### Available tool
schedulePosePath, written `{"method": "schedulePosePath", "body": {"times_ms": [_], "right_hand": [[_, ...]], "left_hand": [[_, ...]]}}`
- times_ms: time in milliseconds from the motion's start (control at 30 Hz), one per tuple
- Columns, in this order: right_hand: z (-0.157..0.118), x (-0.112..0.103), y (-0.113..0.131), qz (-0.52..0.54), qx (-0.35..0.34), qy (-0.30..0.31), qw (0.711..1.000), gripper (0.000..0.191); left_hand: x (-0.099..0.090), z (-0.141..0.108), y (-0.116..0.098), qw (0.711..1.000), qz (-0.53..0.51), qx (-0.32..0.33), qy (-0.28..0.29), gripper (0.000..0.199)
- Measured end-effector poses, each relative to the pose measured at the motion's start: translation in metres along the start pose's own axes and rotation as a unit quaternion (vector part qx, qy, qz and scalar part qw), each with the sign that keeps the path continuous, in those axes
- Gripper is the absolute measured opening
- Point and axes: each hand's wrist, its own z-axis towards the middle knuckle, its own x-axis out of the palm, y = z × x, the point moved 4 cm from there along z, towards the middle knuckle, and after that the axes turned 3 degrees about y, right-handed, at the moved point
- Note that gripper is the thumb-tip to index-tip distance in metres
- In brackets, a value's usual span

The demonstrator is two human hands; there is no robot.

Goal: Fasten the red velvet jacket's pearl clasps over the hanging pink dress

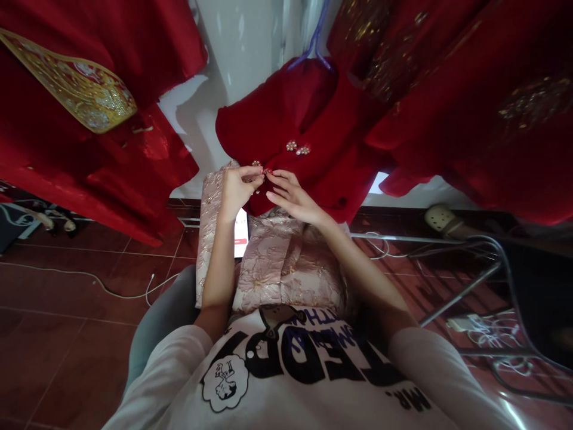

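A red velvet jacket (295,119) hangs on a blue hanger (316,42) right in front of me, with pearl flower buttons (298,147) on its front. My left hand (237,191) pinches a small pearl button (256,163) at the jacket's edge. My right hand (290,197) has its fingertips on the cloth beside it, close to my left fingers. Pink brocade cloth (282,269) lies on my lap under both forearms. A phone (240,233) with a lit screen shows between that cloth and my left forearm, partly hidden.
Red garments with gold embroidery (76,83) hang on both sides, close to my hands. Behind them stands a white wall (237,54). Below lie dark red floor tiles (67,286) and a white cable (102,283). A metal stand (461,292) and a power strip (441,218) are at right.
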Motion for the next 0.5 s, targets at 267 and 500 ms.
{"method": "schedulePosePath", "body": {"times_ms": [267, 500], "right_hand": [[0.0004, 0.0004, -0.0004, 0.008, -0.007, 0.007, 1.0, 0.094], [0.0002, 0.007, -0.002, 0.0, -0.009, 0.001, 1.0, 0.099]], "left_hand": [[0.0004, 0.0021, 0.0038, 0.999, 0.01, 0.016, -0.034, 0.019], [-0.0043, 0.0005, 0.0021, 0.999, -0.011, 0.01, -0.037, 0.022]]}}
